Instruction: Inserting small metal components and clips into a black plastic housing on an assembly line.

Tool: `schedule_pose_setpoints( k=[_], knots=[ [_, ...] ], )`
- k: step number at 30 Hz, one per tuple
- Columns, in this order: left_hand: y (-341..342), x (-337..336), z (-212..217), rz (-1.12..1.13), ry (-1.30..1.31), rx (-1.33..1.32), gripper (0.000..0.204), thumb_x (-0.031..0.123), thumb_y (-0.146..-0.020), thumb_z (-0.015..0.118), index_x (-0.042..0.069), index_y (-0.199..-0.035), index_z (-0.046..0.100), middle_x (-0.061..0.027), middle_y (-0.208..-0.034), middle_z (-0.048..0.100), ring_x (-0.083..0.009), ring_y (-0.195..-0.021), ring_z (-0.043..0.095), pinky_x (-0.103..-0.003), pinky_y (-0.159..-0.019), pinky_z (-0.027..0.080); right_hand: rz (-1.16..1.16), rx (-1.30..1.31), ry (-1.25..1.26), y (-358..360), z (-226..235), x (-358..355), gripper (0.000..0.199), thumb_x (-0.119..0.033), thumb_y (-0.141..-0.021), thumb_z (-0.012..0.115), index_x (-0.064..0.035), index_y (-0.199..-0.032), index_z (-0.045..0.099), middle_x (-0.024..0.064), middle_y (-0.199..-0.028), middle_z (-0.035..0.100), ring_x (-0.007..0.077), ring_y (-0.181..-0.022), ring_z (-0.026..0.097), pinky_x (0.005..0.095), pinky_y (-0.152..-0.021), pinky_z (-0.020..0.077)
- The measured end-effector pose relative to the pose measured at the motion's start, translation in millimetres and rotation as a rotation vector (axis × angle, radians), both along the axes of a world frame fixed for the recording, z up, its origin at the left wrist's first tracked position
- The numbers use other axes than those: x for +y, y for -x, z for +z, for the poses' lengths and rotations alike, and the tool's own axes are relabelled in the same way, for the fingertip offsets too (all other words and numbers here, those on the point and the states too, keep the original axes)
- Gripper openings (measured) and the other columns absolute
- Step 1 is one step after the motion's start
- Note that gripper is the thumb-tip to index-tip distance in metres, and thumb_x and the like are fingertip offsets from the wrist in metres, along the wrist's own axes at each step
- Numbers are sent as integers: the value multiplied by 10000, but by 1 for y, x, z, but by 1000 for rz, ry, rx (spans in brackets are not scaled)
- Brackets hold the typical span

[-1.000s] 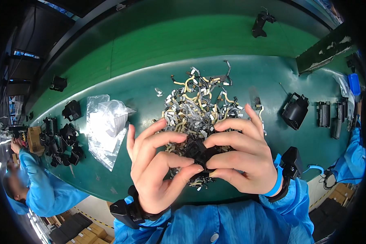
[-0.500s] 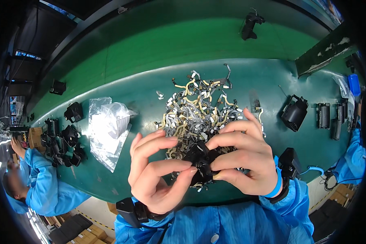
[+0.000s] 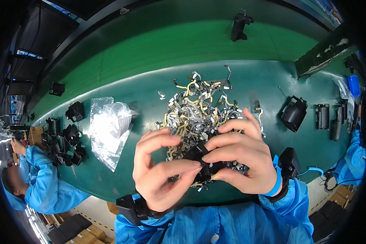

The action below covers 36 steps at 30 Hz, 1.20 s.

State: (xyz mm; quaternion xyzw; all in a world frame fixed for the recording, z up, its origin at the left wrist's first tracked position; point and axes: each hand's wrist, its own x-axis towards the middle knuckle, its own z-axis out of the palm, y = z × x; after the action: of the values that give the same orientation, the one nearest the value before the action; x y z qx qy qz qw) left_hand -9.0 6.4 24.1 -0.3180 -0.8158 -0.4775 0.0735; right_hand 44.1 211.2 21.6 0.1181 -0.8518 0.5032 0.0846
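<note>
Partly hidden black part (image 3: 196, 153), left hand (image 3: 158, 173), right hand (image 3: 248, 152) pinching, shape unclear

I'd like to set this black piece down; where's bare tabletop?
Bare green tabletop lies between the loose cable and black housing at right, and between the plastic bag and cable pile. Crowded: the pile itself and the black parts at left.
</note>
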Motion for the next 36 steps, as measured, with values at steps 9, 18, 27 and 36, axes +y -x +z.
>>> schedule_pose_setpoints(
  k=[9,18,27,36],
  knots=[
    [7,-7,10,-184,-194,-561,168,-17,-660,750,59,-802,701,-112,-1113,524,-268,-1136,496,-429,-1034,341,76,26,-182,-2,21,-3,318,-285,-772,762,-157,-1035,639,-73,-1044,679,198,-1150,519,533,-1149,68],
    [1,-3,-3,136,-419,-284,495,254,-843,646,-11,-1240,517,-161,-1342,442,-275,-1281,404,-400,-1075,289,-444,347,-572,68,38,34,336,-168,-717,750,-129,-1025,622,40,-973,625,262,-1047,543,579,-1088,236],
    [4,1,-9,144,-409,-257,370,271,-923,563,-3,-1173,560,-146,-1331,496,-207,-1199,470,-329,-975,350,-842,289,-1007,136,-23,109,302,-239,-796,721,-140,-1068,636,34,-1030,662,268,-1137,524,625,-1072,243],
    [2,-10,-11,123,-431,-286,302,183,-901,557,-10,-1132,560,-167,-1312,496,-235,-1193,480,-389,-1037,338,-308,-66,-394,36,22,27,193,-239,-735,762,-91,-760,642,69,-775,606,280,-811,550,385,-747,407]
  ],
)
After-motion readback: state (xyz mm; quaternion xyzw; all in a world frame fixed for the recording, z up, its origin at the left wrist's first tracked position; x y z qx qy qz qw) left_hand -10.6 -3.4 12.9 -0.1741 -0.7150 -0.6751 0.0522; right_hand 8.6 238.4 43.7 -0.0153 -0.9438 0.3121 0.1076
